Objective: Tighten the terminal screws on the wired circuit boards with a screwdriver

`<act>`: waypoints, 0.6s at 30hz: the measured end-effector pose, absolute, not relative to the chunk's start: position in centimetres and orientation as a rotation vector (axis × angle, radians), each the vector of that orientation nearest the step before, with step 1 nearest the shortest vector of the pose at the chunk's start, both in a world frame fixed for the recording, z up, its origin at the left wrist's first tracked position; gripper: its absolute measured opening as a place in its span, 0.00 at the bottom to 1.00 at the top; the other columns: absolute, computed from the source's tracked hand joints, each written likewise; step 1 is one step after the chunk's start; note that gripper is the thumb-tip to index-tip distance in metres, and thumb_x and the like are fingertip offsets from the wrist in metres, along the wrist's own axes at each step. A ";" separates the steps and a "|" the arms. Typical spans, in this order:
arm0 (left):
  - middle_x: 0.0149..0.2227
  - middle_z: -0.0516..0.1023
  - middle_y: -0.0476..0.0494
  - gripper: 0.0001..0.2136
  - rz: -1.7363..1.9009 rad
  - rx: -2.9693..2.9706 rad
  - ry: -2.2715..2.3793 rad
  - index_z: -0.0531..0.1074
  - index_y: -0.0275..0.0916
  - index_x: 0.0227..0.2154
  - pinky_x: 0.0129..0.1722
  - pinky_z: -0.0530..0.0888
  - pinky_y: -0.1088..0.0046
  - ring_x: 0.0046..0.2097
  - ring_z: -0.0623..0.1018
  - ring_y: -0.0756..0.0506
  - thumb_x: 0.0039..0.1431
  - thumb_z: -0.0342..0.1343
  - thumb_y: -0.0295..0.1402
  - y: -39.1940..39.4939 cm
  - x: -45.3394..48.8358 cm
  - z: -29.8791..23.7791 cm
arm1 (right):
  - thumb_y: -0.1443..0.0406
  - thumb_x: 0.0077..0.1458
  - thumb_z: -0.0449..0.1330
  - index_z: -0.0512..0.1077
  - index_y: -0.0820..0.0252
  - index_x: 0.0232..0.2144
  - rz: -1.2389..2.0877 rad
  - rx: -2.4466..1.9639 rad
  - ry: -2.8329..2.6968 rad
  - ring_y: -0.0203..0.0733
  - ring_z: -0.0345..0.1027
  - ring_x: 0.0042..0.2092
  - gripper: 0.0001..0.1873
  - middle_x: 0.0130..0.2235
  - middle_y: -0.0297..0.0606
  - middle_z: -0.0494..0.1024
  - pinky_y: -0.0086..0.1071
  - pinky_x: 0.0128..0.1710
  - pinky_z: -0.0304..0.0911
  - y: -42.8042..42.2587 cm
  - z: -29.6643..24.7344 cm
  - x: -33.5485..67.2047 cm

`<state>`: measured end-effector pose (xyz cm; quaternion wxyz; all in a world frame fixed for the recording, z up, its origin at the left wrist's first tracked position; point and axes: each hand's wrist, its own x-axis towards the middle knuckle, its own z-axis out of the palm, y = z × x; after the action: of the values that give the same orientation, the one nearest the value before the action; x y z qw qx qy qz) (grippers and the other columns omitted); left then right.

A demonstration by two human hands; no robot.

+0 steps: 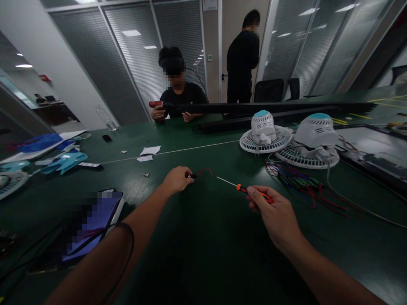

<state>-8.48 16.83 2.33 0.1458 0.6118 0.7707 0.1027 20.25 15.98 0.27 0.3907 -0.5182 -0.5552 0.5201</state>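
Observation:
Between the fingers of my left hand [178, 178] is a small black part [192, 176], too small to make out in detail. A thin red wire [206, 170] curves out of it to the right. My right hand [274, 209] is closed around the orange and black handle of a screwdriver [242, 189]. Its thin metal shaft points left, and the tip is a short way from the loose end of the red wire. Both hands are above the green table [203, 254].
Two white fan housings [262, 129] and a bundle of wired boards [299, 178] lie to the right. At left are a tablet-like screen [95, 228] and blue fan blades [68, 162]. Across the table a person holds a red tool [156, 103] near long black bars [270, 108].

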 end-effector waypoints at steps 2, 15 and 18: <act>0.42 0.80 0.40 0.12 0.300 1.724 2.210 0.78 0.39 0.39 0.41 0.71 0.70 0.43 0.78 0.41 0.51 0.59 0.35 17.1 -8.7 2.3 | 0.60 0.61 0.59 0.72 0.61 0.44 1.332 -1.302 -1.422 0.39 0.74 0.36 0.12 0.42 0.38 0.77 0.38 0.35 0.70 15.9 0.2 20.2; 0.48 0.77 0.35 0.20 0.373 1.645 2.243 0.76 0.35 0.44 0.47 0.72 0.67 0.48 0.77 0.39 0.45 0.64 0.34 15.1 -8.7 3.2 | 0.60 0.61 0.59 0.72 0.61 0.46 1.370 -1.270 -1.458 0.40 0.74 0.38 0.13 0.44 0.39 0.77 0.39 0.36 0.70 15.5 0.6 20.5; 0.51 0.74 0.33 0.21 0.386 1.673 2.331 0.74 0.34 0.45 0.53 0.68 0.64 0.52 0.74 0.37 0.45 0.63 0.31 13.9 -8.5 3.8 | 0.60 0.61 0.59 0.71 0.60 0.47 1.383 -1.261 -1.450 0.41 0.74 0.40 0.14 0.46 0.40 0.77 0.40 0.38 0.70 15.4 0.7 20.6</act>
<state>-8.53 13.88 3.81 0.1231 0.5735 0.7990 0.1322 20.56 15.43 0.74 0.3774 -0.4932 -0.5672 0.5409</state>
